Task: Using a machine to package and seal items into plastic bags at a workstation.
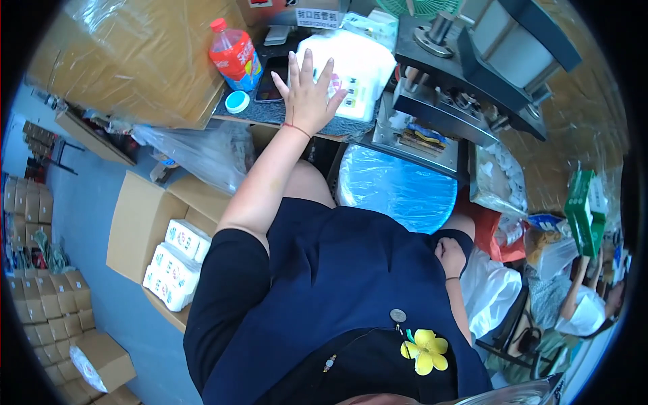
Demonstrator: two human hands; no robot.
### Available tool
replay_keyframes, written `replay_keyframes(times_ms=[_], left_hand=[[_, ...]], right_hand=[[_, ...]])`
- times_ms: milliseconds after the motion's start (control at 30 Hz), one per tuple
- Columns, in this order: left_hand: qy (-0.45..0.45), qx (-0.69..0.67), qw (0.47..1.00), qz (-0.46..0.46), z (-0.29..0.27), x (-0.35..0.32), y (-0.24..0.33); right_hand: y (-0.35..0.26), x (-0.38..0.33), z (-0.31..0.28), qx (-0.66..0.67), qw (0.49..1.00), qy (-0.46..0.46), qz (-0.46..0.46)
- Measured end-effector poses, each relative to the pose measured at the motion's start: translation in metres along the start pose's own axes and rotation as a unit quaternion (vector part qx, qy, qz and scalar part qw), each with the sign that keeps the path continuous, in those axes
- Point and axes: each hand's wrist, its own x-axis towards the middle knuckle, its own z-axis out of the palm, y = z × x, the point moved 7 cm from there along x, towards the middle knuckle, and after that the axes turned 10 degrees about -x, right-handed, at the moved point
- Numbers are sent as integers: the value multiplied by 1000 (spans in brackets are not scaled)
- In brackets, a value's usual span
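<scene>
My left hand (309, 98) is open, its fingers spread over the left part of a white plastic-wrapped pack (368, 71) with small coloured print. The pack lies on the cloth-covered worktop (270, 113). Beside my left hand is a dark phone (268, 86), partly under the pack's edge. A bottle (234, 55) with a red cap and red label stands further left, and a round blue-and-white lid (237, 102) lies in front of it. My right hand (451, 258) rests on my right thigh with the fingers curled in; nothing shows in it.
A metal pressing machine (439, 108) stands to the right of the pack. Below it is a blue bin (398, 185) lined with clear plastic. An open carton (135, 229) at left holds several white packs (179, 266). At far right, another person (584, 307) holds up a green box (584, 212).
</scene>
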Motion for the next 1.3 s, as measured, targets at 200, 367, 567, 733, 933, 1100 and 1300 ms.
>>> replay_keyframes(times_ms=[200,367,567,733,933,1100,1300], left_hand=[[-145,-38,988,45,36,-18,14],[-291,-73,950,82,-4,-81,35],[-279,-239,925,103,-14,-96,8],[-143,-540,816,-148,-22,-100,35],[-250,-668,654,-251,-5,-114,121],[-358,-592,700,-178,1,-120,153],[-419,-679,559,-225,2,-142,188]], right_hand=[[-9,25,-35,102,990,-97,-24],[-14,90,-135,198,980,16,-24],[19,181,-170,195,976,85,43],[45,226,-100,39,999,-5,-1],[41,212,-130,151,984,60,70],[-35,178,-166,530,848,19,2],[-107,183,-207,484,856,43,-176]])
